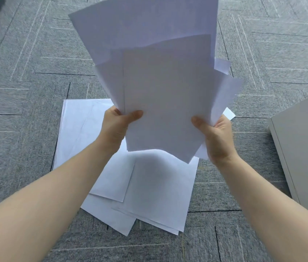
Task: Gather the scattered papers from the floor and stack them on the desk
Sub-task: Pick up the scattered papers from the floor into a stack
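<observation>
A fanned bundle of white papers (pixel 160 76) is held upright above the floor, its lower edge pinched at either side by the left hand (pixel 118 125) and the right hand (pixel 215 137), each grip grasping it with the thumb in front. More loose sheets (pixel 149 186) are spread overlapping on the grey carpet (pixel 26 91) below. A pale cabinet (pixel 304 144) is seen at the right.

Held sheets (pixel 166 91): I log plain white, shaded bluish-grey. Sheets on the floor (pixel 149 186): white, unprinted as far as I can tell. Carpet (pixel 26 91): mottled grey, thin pale lines and dark seams in angular pattern. Cabinet (pixel 304 148), right edge: plain light grey.
</observation>
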